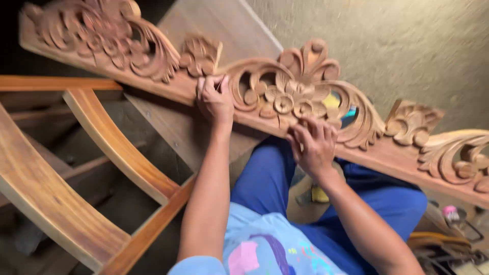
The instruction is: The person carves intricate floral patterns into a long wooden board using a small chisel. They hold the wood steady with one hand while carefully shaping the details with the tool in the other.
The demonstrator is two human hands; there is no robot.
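Note:
A long carved wooden panel [356, 147] with floral and scroll openwork runs from the upper left to the right edge, resting across my lap. My left hand [214, 98] grips its lower rail beside a small carved leaf block [200, 55], fingers curled, perhaps pinching something small that I cannot make out. My right hand [311, 145] presses on the panel just below the central flower carving [293, 97], fingers spread over the wood. My legs in blue trousers [265, 178] lie under the panel.
A polished wooden frame with curved slats [117, 147] stands at the left. A flat board [214, 25] lies behind the carving. Rough concrete floor [407, 46] spreads at the upper right. Small tools and a pink object [450, 211] sit at the lower right.

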